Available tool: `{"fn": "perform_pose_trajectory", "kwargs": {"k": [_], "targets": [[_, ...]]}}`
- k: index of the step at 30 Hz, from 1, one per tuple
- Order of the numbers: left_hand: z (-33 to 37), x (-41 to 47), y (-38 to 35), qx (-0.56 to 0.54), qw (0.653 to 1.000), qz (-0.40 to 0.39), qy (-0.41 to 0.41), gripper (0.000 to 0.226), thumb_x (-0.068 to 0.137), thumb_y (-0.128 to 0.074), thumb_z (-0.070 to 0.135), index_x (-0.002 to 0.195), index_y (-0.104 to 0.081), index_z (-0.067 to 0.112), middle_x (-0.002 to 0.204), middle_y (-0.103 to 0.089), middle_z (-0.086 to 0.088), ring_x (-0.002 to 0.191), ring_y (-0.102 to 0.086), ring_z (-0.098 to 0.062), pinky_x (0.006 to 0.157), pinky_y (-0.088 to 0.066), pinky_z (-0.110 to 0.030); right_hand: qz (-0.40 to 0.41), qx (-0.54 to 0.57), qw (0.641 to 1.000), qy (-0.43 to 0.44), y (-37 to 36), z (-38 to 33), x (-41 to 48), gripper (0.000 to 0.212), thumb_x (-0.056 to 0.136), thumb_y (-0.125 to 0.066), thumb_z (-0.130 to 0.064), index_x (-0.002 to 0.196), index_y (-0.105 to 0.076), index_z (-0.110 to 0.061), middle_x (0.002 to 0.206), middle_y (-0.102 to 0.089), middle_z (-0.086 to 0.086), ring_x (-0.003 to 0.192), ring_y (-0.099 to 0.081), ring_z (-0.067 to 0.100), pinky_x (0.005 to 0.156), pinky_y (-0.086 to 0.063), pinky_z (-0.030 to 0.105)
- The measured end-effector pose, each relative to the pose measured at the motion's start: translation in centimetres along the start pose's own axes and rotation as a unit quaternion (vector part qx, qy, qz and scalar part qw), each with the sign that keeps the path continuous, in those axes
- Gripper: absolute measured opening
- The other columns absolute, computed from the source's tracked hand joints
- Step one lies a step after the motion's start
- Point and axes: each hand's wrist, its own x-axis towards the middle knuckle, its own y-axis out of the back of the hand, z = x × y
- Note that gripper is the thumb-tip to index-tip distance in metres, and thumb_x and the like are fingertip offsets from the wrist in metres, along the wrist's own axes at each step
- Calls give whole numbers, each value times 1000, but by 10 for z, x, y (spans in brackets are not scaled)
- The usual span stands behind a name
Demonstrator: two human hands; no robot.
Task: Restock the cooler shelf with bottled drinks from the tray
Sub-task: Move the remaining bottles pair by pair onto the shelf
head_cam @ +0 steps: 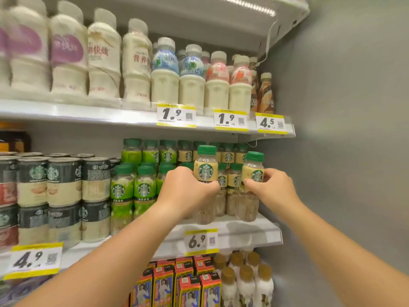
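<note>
My left hand [188, 187] grips a coffee bottle [206, 167] with a green cap and cream label, upright at the front of the middle cooler shelf [247, 231]. My right hand [270, 187] holds a second matching bottle [253, 169] just to the right, near the cooler's side wall. Both bottles stand at the shelf's front edge, ahead of rows of the same cream-labelled bottles [232, 180]. Their lower halves are partly hidden by my fingers. No tray is in view.
Green-labelled bottles [130, 189] fill the space left of my hands, with stacked cans [64, 185] further left. White milk-drink bottles [190, 78] line the upper shelf. Cartons [188, 284] and white bottles [245, 282] sit below. The grey cooler wall [332, 151] closes the right side.
</note>
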Motion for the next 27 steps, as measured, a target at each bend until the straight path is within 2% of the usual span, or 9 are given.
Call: {"fn": "perform_pose_trajectory", "kwargs": {"k": [4, 8, 11, 14, 19, 24, 27], "targets": [[-3, 17, -19, 23, 999, 28, 37, 46, 67, -75, 47, 68, -73, 1, 56, -70, -8, 44, -49, -16, 43, -41, -28, 2, -14, 1000, -25, 12, 16, 41, 20, 67, -77, -39, 76, -72, -22, 72, -73, -9, 67, -68, 6, 49, -48, 24], [-14, 16, -37, 41, 996, 44, 67, 38, 69, -74, 40, 72, -74, 2, 65, -74, -10, 52, -63, -23, 49, -54, -40, -22, -25, 998, -52, 2, 44, 56, 18, 65, -78, -33, 75, -69, -22, 71, -71, -7, 65, -67, 8, 46, -46, 24], [-23, 14, -44, 66, 992, 67, 82, 38, 68, -74, 38, 68, -71, 1, 65, -73, -11, 49, -57, -21, 46, -50, -37, -41, -27, 997, -66, -11, 66, 60, 19, 64, -79, -33, 76, -69, -22, 72, -71, -7, 65, -66, 9, 45, -44, 22], [-33, 10, -50, 87, 988, 77, 97, 34, 70, -74, 39, 66, -71, 6, 61, -72, -5, 57, -68, -24, 50, -54, -39, -38, -3, 995, -89, -21, 82, 63, 19, 66, -79, -33, 78, -71, -21, 76, -73, -6, 68, -66, 9, 48, -47, 24], [-42, 9, -52, 97, 984, 99, 110, 38, 72, -75, 41, 60, -63, 7, 57, -68, -4, 53, -63, -22, 44, -47, -30, -38, 15, 996, -80, -27, 91, 65, 20, 69, -79, -33, 84, -70, -23, 80, -72, -7, 72, -65, 8, 53, -48, 24], [-39, 9, -52, 108, 981, 100, 125, 40, 76, -77, 46, 73, -63, 9, 71, -68, -4, 64, -64, -23, 54, -52, -33, -72, -17, 994, -79, -32, 105, 47, 43, 66, -88, -34, 99, -62, -25, 91, -68, -6, 85, -65, 16, 69, -49, 30], [-43, 1, -55, 128, 978, 102, 130, 51, 71, -81, 55, 86, -59, 11, 82, -65, -4, 78, -64, -26, 61, -52, -34, -67, -48, 991, -109, -37, 114, 40, 49, 66, -90, -33, 101, -59, -20, 94, -66, -1, 84, -63, 19, 68, -47, 30]]}}
